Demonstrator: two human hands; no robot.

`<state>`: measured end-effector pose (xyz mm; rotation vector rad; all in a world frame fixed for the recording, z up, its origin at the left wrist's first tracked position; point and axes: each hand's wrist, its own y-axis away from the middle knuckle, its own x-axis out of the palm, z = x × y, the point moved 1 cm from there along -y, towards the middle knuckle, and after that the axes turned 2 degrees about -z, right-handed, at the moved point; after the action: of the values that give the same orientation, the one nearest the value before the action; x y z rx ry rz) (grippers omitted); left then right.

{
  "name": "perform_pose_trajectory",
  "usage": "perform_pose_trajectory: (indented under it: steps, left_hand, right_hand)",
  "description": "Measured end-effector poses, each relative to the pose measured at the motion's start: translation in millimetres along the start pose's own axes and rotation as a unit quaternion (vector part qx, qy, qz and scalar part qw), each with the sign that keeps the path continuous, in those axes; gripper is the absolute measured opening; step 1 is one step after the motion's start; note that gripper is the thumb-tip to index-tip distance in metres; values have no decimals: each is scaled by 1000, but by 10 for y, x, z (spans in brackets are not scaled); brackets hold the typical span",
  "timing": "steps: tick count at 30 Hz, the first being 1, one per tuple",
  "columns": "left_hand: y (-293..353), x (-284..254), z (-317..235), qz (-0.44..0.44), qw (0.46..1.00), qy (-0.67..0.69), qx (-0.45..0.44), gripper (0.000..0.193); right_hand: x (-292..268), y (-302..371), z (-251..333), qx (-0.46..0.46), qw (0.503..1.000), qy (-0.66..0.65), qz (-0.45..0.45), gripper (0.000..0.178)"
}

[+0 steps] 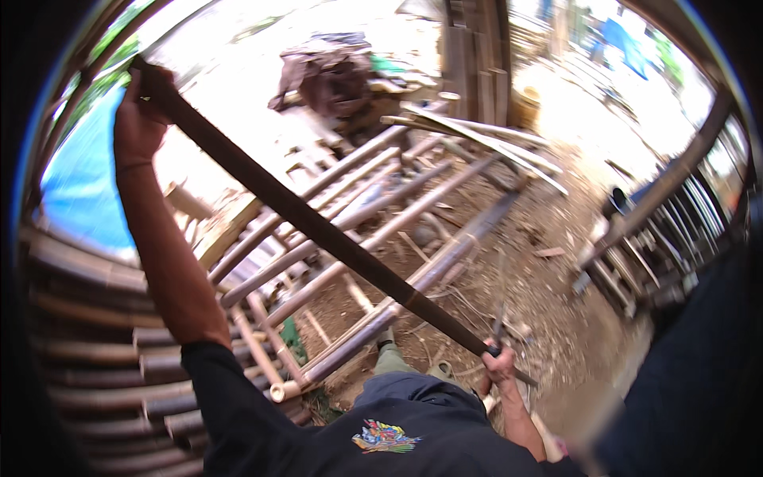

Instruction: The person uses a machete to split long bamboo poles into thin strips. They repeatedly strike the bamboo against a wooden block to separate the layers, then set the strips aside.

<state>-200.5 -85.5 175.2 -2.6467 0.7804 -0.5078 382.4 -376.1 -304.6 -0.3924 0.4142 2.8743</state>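
Note:
A long dark length of bamboo (290, 208) slants across the view from upper left to lower right, held off the ground. My left hand (141, 119) is raised at the far left, closed around its upper end. Near the lower end, my right hand (501, 364) is closed on a knife, its thin blurred blade (500, 296) pointing away from me. The bamboo passes right at this hand, its tip showing just beyond; whether the fingers also grip it I cannot tell.
A frame of bamboo poles (350, 350) stands in front of me. Stacked bamboo (95, 354) lies at left, below a blue tarp (83, 175). Pale strips (493, 143) rest across the frame's far end. A wooden post (477, 63) rises behind; a rack with poles (675, 230) stands right.

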Motion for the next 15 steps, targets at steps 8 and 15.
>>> perform_pose_trajectory:
  steps: [8, 15]
  left_hand:
    - [-1430, 3050, 1180, 137, 955, 11, 262, 36]
    - [-1747, 4875, 2211, 89, 901, 78, 417, 36]
  right_hand:
    - [-670, 94, -482, -108, 925, 17, -364, 52]
    - [-864, 1062, -378, 146, 876, -141, -437, 48]
